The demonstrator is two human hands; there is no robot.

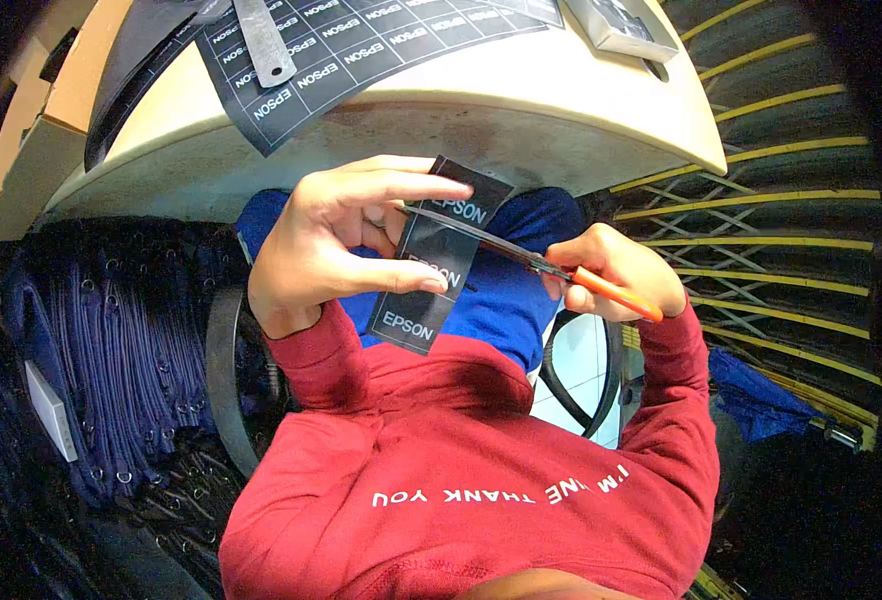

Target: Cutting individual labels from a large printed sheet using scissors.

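Note:
A narrow black strip with white printing and thin white dividing lines (416, 314) is gripped in my left hand (333, 235), between the thumb and the outstretched fingers. It hangs over my lap, tilted. My right hand (618, 272) is wrapped round the orange handles of a pair of scissors (611, 293). The scissor blades reach leftward across the strip, along the line below its top printed panel, with their tips near my left fingers. Whether the blades have cut into the strip is too fine to tell.
Ahead, a pale curved table (401, 105) carries a large black printed sheet (331, 70) with a steel ruler (261, 45) on it. A small box (621, 32) sits at the right edge. Dark blue straps (131, 340) hang at left; a folding metal gate (771, 200) stands at right.

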